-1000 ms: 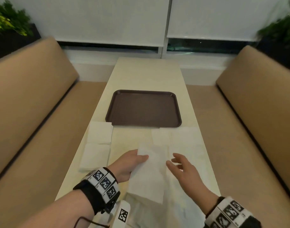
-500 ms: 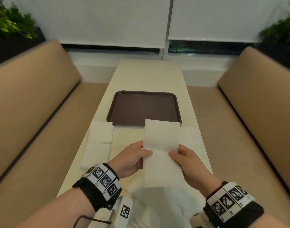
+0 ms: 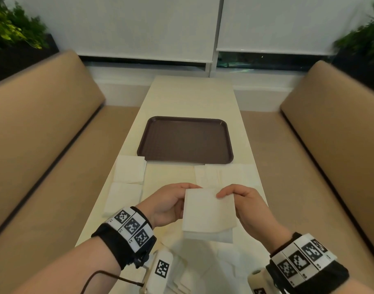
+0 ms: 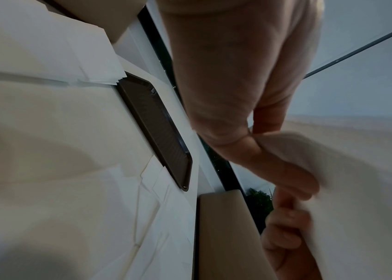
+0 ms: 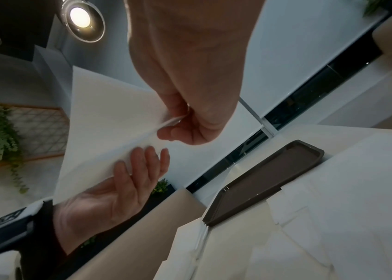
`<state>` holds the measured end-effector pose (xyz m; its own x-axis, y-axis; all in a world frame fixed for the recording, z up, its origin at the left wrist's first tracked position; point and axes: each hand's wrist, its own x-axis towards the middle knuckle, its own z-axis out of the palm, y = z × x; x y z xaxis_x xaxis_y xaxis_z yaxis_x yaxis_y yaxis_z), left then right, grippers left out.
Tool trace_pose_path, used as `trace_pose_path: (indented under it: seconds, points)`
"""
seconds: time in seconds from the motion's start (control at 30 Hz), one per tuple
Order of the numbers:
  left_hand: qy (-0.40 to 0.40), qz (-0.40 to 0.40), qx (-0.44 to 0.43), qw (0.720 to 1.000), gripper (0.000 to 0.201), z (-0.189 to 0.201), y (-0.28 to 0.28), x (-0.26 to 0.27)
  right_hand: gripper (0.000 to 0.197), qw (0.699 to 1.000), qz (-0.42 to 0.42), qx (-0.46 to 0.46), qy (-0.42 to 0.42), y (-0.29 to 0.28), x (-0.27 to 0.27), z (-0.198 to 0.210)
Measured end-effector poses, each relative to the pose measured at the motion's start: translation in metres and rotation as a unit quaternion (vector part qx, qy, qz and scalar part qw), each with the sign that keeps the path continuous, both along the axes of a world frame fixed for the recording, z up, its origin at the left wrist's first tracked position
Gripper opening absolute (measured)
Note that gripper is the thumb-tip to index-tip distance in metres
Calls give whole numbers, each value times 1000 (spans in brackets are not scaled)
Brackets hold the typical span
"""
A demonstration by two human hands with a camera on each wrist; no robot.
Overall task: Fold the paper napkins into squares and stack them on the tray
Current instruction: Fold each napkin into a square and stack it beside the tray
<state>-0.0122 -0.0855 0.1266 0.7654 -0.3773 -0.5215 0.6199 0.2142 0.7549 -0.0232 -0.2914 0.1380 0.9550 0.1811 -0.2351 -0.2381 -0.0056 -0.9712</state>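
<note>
I hold one white paper napkin (image 3: pixel 207 213) up above the table's near end, folded to a rough square with a lower layer showing under its bottom edge. My left hand (image 3: pixel 188 187) pinches its top left corner, thumb in front and fingers behind. My right hand (image 3: pixel 226 193) pinches the top right corner. The left wrist view shows the left hand (image 4: pixel 262 144) gripping the napkin (image 4: pixel 357 189). In the right wrist view the right hand (image 5: pixel 180 121) nips the napkin's (image 5: pixel 108 117) edge. The brown tray (image 3: pixel 185 141) lies beyond with nothing on it.
Two folded white napkins (image 3: pixel 129 169) (image 3: pixel 123 198) lie along the table's left edge. Unfolded napkins (image 3: pixel 224 175) lie on the right below the tray, and more are spread at the near end (image 3: pixel 203 262). Tan bench seats (image 3: pixel 43 145) flank the narrow table.
The napkin was a tall strip held at its middle; its upper half has come down and it is now about square. Both hands have moved to its top corners.
</note>
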Motion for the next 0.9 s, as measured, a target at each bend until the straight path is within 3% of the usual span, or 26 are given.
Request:
trace_pose_path:
  seconds: [0.1,0.2,0.27,0.4,0.5,0.57,0.6,0.67,0.73,0.8,0.9]
  points:
    - [25,16,-21,999,17,0,-1,0,48,1000,-3,-13,-10,1,0,-5]
    - [59,33,-31,997,31,2,-1,1,51,999,-6,-27,-26,3,1,-9]
    - [47,26,6,999,38,5,-2,1,51,999,-6,-34,-37,3,0,-11]
    - [-65,6,135,989,13,9,-7,-5,45,998,9,-52,-40,5,-2,-11]
    - [-160,-4,256,953,13,7,-7,-5,26,998,35,-39,-30,-2,1,-6]
    - [-221,-14,312,924,14,5,-6,-5,20,994,69,-84,-29,-2,5,-2]
    - [-247,-24,332,910,14,4,-7,-6,15,981,99,-159,-45,1,5,0]
    - [-281,-44,358,889,10,3,-9,-7,17,923,174,-327,-102,12,6,0]
    - [-299,-57,380,874,9,1,-9,-8,28,877,213,-408,-138,22,7,-2]
    - [-303,-37,387,870,15,0,-5,-7,27,867,210,-425,-152,22,8,-4]
    - [-286,6,365,886,20,-6,6,-7,27,886,192,-398,-142,17,9,-8]
